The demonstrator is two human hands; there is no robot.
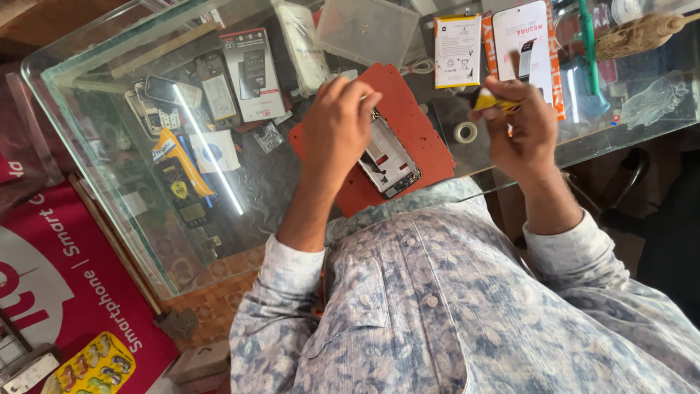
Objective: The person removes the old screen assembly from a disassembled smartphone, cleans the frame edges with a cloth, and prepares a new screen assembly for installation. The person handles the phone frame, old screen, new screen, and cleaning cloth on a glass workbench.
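Head view: an opened smartphone with its back removed (390,157) is seen lying on a red work mat (408,102) atop a glass display counter (109,109). It is steadied by the curled fingers of the left hand (337,128). A small yellow-handled tool (490,102) is pinched in the closed right hand (521,124). The phone is judged light, stiff and fragile, best gripped by its 2 long edges.

We see our left hand (337,124) raised, back toward us, fingers curled downward, forearm bare below a rolled sleeve. Our right hand (523,125) is lifted too, fingers bunched in what looks like a pinch.
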